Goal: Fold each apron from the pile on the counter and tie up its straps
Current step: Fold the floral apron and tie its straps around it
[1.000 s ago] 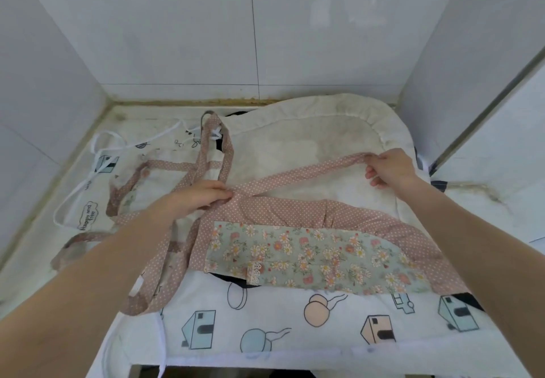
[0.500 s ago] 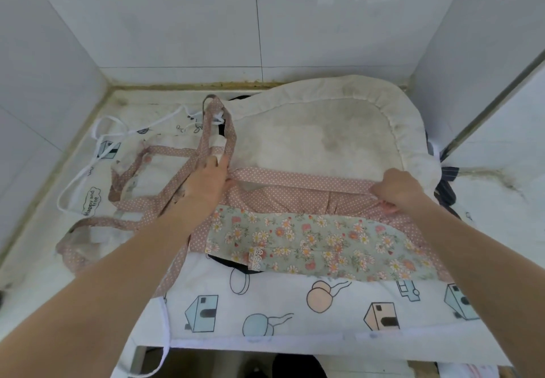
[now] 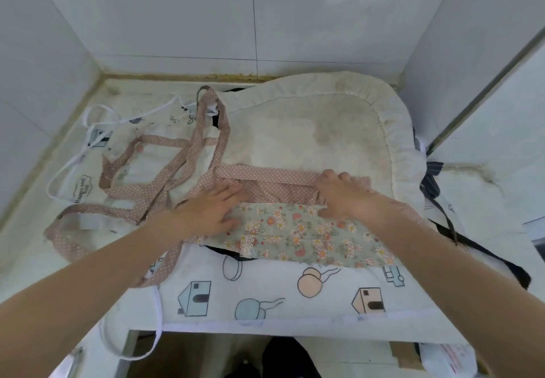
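Left hand, right hand flat on pink apron; counter beneath

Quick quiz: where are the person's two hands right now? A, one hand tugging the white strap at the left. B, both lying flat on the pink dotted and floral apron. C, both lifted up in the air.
B: the left hand and right hand both rest with straight fingers on the pink dotted apron; the white strap lies untouched.

Two bare forearms are seen, with no sleeves, watch, rings or gloves worn. The left hand and the right hand are uncovered, and short, unpainted nails are shown on the fingers.
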### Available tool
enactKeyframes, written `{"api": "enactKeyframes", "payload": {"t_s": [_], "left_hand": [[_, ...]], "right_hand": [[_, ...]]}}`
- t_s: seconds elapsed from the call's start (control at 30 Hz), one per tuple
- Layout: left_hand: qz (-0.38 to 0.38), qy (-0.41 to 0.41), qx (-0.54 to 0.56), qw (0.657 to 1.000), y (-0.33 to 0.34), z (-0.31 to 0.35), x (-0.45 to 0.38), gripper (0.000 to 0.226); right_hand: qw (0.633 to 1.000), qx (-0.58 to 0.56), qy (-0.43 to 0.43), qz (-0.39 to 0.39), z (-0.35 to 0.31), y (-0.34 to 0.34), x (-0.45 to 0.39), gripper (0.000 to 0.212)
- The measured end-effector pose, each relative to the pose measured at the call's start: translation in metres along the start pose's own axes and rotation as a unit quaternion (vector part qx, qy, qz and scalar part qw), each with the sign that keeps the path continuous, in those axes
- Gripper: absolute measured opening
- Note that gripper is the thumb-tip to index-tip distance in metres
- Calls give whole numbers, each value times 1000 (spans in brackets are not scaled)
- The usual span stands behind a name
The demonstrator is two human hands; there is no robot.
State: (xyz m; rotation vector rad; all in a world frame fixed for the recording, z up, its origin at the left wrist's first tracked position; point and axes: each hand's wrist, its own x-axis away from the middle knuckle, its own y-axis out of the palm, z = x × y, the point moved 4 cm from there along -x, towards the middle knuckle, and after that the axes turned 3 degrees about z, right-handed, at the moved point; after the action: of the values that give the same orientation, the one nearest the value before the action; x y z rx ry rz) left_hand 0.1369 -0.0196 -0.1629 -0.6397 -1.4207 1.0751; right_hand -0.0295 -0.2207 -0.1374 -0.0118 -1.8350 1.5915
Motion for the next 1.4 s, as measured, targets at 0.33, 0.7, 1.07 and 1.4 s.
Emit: {"api": "enactKeyframes", "payload": {"t_s": [0.33,0.7,1.07,1.4], "left_hand": [[-54,-92,-138,985,37,-4,50,69],[-38,-70,-54,995,-23,-3,55,28],[-10,-39,162,986,-29,5,54,33],[-32,-60,206,976,-13,-14,-21,23]], "right_hand": [[985,-29,33,-169,-13,44,32,113],[989,16,60,-136,-22,33,86,24],[963,-89,108,-229,-15,34,102,22],[971,-130,88,-180,-2,45,10,25]]}}
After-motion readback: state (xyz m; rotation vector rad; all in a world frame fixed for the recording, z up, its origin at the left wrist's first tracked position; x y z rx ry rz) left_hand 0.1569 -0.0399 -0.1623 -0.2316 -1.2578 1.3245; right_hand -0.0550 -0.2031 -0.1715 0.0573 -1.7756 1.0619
